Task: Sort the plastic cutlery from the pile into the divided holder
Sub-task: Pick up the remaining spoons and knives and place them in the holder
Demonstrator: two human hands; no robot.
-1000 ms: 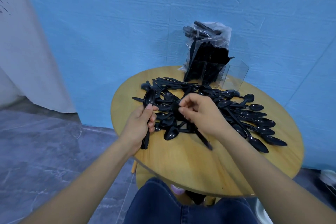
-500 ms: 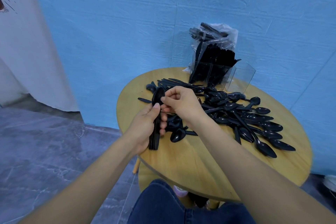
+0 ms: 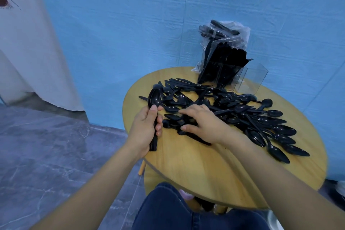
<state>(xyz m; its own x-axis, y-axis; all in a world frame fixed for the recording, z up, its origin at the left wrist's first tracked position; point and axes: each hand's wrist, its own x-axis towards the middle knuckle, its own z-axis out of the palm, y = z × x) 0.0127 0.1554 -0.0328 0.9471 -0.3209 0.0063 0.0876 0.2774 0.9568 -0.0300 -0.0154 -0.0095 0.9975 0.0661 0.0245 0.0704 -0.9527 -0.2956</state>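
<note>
A pile of black plastic cutlery (image 3: pixel 242 115), mostly spoons, is spread across the round wooden table (image 3: pixel 214 164). My left hand (image 3: pixel 144 130) grips a stacked bundle of black spoons (image 3: pixel 154 99) upright at the table's left edge, bowls on top. Over the near left part of the pile lies my right hand (image 3: pixel 203 123), fingers stretched out and touching the spoons there. A clear divided holder (image 3: pixel 233 74) stands at the table's far edge, its left compartments packed with black cutlery and its right compartment looking empty.
A plastic bag of black cutlery (image 3: pixel 224 33) rises behind the holder against the blue wall. The near part of the tabletop is bare wood. My knee in blue jeans (image 3: pixel 168 209) is under the table's near edge. Grey stone floor lies to the left.
My right hand left the bundle in my left hand and came down onto the pile. The bundle stays in my left hand.
</note>
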